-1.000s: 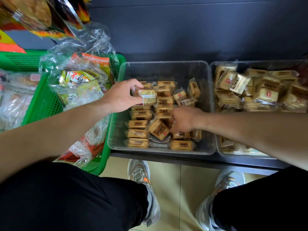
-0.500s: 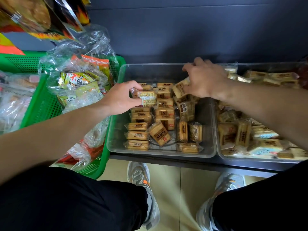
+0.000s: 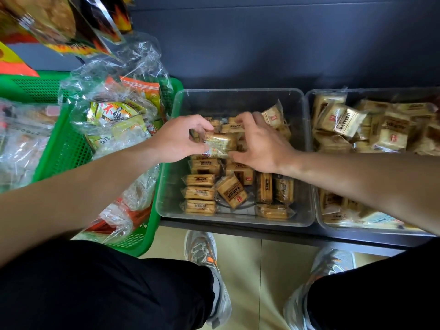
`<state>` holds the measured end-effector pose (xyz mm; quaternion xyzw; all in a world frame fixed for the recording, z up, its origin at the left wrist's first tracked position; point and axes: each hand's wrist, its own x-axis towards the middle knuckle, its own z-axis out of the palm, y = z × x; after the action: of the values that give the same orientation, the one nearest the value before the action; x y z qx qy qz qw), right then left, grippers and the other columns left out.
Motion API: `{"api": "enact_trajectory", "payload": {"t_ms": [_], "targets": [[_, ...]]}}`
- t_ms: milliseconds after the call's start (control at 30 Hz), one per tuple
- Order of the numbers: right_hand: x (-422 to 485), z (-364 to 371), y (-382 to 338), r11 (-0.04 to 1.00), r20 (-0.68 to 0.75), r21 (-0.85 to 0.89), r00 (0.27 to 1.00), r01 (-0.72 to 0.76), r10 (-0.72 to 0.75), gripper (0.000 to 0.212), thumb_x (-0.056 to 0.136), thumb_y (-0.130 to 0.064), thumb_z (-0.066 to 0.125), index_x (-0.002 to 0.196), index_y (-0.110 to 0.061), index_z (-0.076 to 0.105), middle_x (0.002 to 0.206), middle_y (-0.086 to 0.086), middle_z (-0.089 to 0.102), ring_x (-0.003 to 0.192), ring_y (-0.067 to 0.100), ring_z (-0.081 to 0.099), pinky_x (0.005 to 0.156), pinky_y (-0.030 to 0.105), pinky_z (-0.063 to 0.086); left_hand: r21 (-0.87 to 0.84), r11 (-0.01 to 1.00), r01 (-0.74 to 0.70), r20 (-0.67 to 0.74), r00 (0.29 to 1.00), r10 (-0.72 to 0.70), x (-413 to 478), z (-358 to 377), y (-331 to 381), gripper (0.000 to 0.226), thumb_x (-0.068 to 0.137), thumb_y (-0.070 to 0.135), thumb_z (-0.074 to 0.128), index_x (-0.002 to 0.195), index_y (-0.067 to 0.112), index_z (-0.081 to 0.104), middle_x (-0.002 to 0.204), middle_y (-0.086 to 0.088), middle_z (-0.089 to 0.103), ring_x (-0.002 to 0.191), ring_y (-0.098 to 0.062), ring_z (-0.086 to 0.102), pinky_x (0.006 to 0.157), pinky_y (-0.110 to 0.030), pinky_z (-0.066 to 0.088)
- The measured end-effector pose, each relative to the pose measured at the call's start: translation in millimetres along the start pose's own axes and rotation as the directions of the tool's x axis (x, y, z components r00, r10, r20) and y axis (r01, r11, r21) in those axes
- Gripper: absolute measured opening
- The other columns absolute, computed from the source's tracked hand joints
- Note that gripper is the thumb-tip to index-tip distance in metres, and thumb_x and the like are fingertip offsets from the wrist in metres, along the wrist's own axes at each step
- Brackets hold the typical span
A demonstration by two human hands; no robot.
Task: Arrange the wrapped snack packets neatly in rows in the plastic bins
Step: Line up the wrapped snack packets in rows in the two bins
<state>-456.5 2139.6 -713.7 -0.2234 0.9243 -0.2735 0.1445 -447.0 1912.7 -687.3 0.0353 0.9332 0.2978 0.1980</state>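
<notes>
Over the middle clear plastic bin point(image 3: 307, 163), my left hand point(image 3: 176, 141) grips a small stack of wrapped snack packets point(image 3: 217, 144). My right hand point(image 3: 262, 146) meets it from the right, with fingers above and thumb below the same stack. Under the hands, packets lie in a neat column point(image 3: 200, 194) along the bin's left side. One packet point(image 3: 232, 191) lies tilted near the middle, and others stand on edge point(image 3: 273, 189) to the right. A second clear bin point(image 3: 319, 215) on the right holds a loose heap of packets point(image 3: 342, 120).
A green plastic basket point(image 3: 71, 151) at the left holds crinkled clear bags of other snacks point(image 3: 112, 115). Hanging snack bags point(image 3: 59, 22) intrude at the top left. The bins sit on a dark shelf point(image 3: 285, 236) against a dark wall. My knees and shoes are below.
My right hand left the back of the bin and came down and left to the stack that my left hand holds. My left hand stayed over the bin's left side.
</notes>
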Motion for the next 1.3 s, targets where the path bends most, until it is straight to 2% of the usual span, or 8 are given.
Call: {"api": "enact_trajectory", "payload": {"t_ms": [200, 300, 400, 567, 700, 833, 1033, 1300], "targets": [[15, -14, -1, 0.876, 0.281, 0.391, 0.943, -0.282, 0.178, 0.044, 0.106, -0.049, 0.038, 0.133, -0.02, 0.058, 0.118, 0.006, 0.066, 0.093, 0.025, 0.072, 0.086, 0.047, 0.059, -0.093, 0.994, -0.054, 0.015, 0.998, 0.056, -3, 0, 10, 0.043, 0.079, 0.013, 0.086, 0.106, 0.037, 0.062, 0.106, 0.017, 0.066, 0.097, -0.006, 0.068, 0.093, -0.033, 0.055], [16, -14, 5, 0.701, 0.53, 0.528, 0.831, -0.478, 0.168, 0.034, 0.106, -0.038, 0.046, 0.128, -0.015, 0.059, 0.12, 0.012, 0.066, 0.092, 0.029, 0.075, 0.086, 0.042, 0.06, -0.074, 0.991, -0.111, 0.024, 0.993, 0.113, -3, 1, 17, 0.043, 0.079, 0.009, 0.084, 0.098, 0.038, 0.059, 0.107, 0.016, 0.065, 0.103, -0.005, 0.064, 0.096, -0.035, 0.052], [18, -16, 13, 0.601, 0.588, 0.615, 0.805, -0.51, 0.081, 0.028, 0.1, -0.027, 0.06, 0.12, -0.009, 0.064, 0.11, 0.011, 0.07, 0.091, 0.023, 0.072, 0.083, 0.033, 0.058, -0.007, 0.993, -0.119, 0.048, 0.992, 0.119, -5, 3, 18, 0.044, 0.078, 0.014, 0.085, 0.105, 0.038, 0.059, 0.116, 0.018, 0.058, 0.106, -0.002, 0.058, 0.099, -0.034, 0.047], [20, -21, 22, 0.753, 0.471, 0.563, 0.881, -0.342, 0.048, 0.04, 0.082, -0.01, 0.081, 0.12, -0.011, 0.066, 0.112, 0.002, 0.073, 0.105, 0.015, 0.07, 0.087, 0.027, 0.058, -0.103, 0.994, -0.027, 0.142, 0.989, 0.042, -8, 5, 23, 0.075, 0.078, 0.021, 0.087, 0.138, 0.04, 0.046, 0.119, 0.028, 0.05, 0.094, 0.001, 0.065, 0.082, -0.014, 0.047], [19, -24, 20, 0.826, 0.394, 0.5, 0.918, -0.259, 0.049, 0.045, 0.077, -0.01, 0.086, 0.117, -0.017, 0.066, 0.106, -0.003, 0.07, 0.093, 0.006, 0.067, 0.069, 0.013, 0.05, -0.127, 0.991, -0.03, 0.128, 0.991, 0.047, -3, 7, 24, 0.064, 0.082, 0.022, 0.083, 0.135, 0.035, 0.051, 0.119, 0.011, 0.067, 0.091, -0.008, 0.07, 0.084, -0.027, 0.057], [19, -24, 23, 0.829, 0.386, 0.503, 0.922, -0.247, 0.04, 0.047, 0.076, -0.01, 0.086, 0.117, -0.018, 0.066, 0.106, -0.003, 0.07, 0.092, 0.005, 0.067, 0.066, 0.01, 0.049, -0.121, 0.992, -0.025, 0.107, 0.994, 0.038, -2, 9, 25, 0.063, 0.083, 0.022, 0.083, 0.135, 0.033, 0.052, 0.115, 0.011, 0.069, 0.092, -0.007, 0.069, 0.078, -0.018, 0.049], [18, -26, 22, 0.813, 0.395, 0.527, 0.919, -0.247, 0.023, 0.032, 0.084, -0.018, 0.081, 0.113, -0.022, 0.068, 0.103, -0.003, 0.074, 0.095, 0.01, 0.071, 0.079, 0.024, 0.057, -0.12, 0.993, -0.018, 0.087, 0.996, 0.028, -1, 9, 23, 0.065, 0.082, 0.022, 0.084, 0.138, 0.032, 0.052, 0.113, 0.012, 0.069, 0.089, -0.004, 0.069, 0.076, -0.013, 0.047], [12, -38, 31, 0.995, 0.486, -0.05, 0.868, -0.092, 0.105, 0.024, 0.082, -0.028, 0.081, 0.101, -0.023, 0.067, 0.091, -0.006, 0.066, 0.086, 0.013, 0.06, 0.072, 0.028, 0.048, 0.096, 0.995, -0.035, 0.255, 0.967, 0.01, -3, 45, 2, 0.046, 0.084, 0.031, 0.081, 0.125, 0.028, 0.061, 0.113, 0.018, 0.065, 0.099, -0.002, 0.061, 0.095, -0.029, 0.048]]}}
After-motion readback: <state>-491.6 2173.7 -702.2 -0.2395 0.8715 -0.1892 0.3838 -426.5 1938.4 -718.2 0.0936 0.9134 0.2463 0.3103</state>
